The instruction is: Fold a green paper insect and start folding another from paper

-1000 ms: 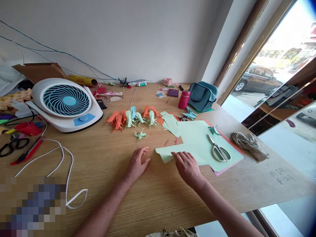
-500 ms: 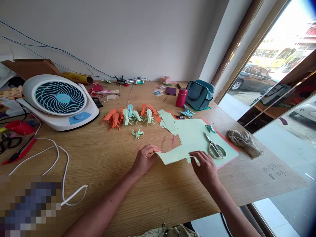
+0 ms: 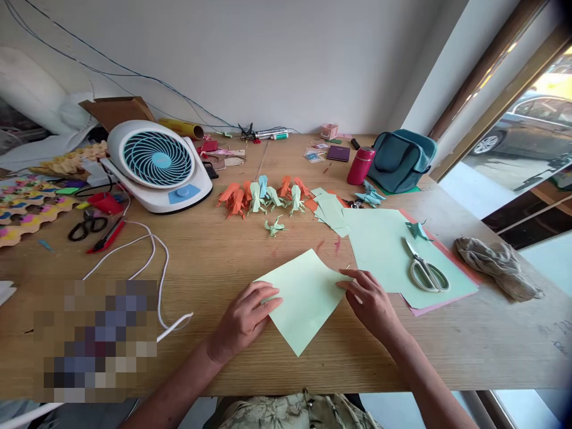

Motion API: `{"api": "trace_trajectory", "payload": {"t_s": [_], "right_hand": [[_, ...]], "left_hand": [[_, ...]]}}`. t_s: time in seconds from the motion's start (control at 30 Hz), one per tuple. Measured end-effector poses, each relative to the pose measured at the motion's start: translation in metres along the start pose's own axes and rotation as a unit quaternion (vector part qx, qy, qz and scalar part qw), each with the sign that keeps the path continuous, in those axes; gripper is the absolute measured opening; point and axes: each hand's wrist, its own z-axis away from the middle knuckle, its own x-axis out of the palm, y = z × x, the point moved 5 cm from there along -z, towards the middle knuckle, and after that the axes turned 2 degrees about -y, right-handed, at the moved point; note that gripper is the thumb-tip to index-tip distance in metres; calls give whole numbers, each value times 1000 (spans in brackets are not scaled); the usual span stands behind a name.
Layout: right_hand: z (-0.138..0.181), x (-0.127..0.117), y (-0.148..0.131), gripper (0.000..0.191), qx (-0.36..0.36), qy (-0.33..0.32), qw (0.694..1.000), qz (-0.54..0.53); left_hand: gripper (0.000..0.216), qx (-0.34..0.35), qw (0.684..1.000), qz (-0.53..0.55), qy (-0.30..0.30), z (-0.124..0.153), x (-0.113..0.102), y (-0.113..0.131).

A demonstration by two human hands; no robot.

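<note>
Pale green paper, one square loose sheet (image 3: 304,304), unmarked: set corner-on to me over the near middle of the wooden counter (image 3: 250,256), one corner pointing near, one far. No crease visible on it. Whether its underside touches the wood, I cannot tell.

Left hand (image 3: 248,313), mine: fingers bent over the left corner, gripping it; thumb placement unclear.

Right hand (image 3: 369,292), mine: fingers pinching the right corner, where the edge bows slightly.

Step in hand, by my judgement: positioning the sheet between both hands. Next move calls for, I judge, a light, even hold at the two side corners and care over the edges, thin paper being apt to buckle.

Large pale green paper sheet with a notched outline (image 3: 379,241), one: right of the square and farther off, over pink and orange-red sheets.

Metal scissors with pale looped handles (image 3: 429,277), one pair: resting on that large sheet, blades apart, out of my grasp.

Small pale green paper pieces (image 3: 330,211), several: overlapping, far of my hands.

Folded paper figures in orange, green and blue (image 3: 235,201), a cluster: far middle, standing.

Folded green paper figure (image 3: 274,226), single: just nearer than the cluster.
</note>
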Motion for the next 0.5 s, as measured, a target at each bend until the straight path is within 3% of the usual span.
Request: {"api": "trace_trajectory", "payload": {"t_s": [0.1, 0.23, 0.33, 0.5], "right_hand": [[3, 17, -4, 43, -28, -36, 998, 39], [5, 20, -13, 52, -53, -39, 997, 31], [4, 9, -22, 37, -65, -19, 998, 4], [9, -2, -43, 19, -97, -29, 995, -13]], "left_hand": [[38, -7, 1000, -13, -25, 18, -2, 5], [35, -33, 999, 37, 1, 26, -3, 1], [29, -64, 996, 56, 8, 25, -1, -19], [53, -181, 982, -53, 28, 24, -14, -67]]}}
